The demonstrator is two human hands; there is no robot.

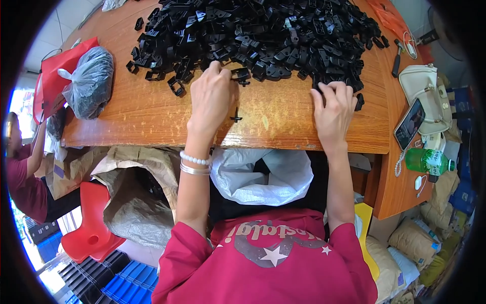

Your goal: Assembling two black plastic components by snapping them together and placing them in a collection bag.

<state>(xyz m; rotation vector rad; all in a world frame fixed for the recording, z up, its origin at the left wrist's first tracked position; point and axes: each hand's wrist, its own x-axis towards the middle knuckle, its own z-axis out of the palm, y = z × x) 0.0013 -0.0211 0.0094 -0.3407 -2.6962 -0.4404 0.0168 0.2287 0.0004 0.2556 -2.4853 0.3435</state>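
Observation:
A large heap of small black plastic parts (263,38) covers the far part of the wooden table. My left hand (210,96) is at the heap's front edge with its fingers curled under; what they hold, if anything, is hidden. Right beside its fingers is a black clip-like part (240,75). A small black cross-shaped piece (236,115) lies on the bare wood, to the right of my left wrist. Over at the heap's right front, my right hand (335,111) has its fingers bent and the tips against black parts; its grip cannot be made out.
Below the table edge, an open white woven sack (260,195) sits at my lap. A brown sack (139,218) and red chair (91,228) are left. A tied bag (91,83) lies on the table. Rightward are a hammer (397,61), phone (409,124) and green bottle (428,161). Another person (28,172) sits far left.

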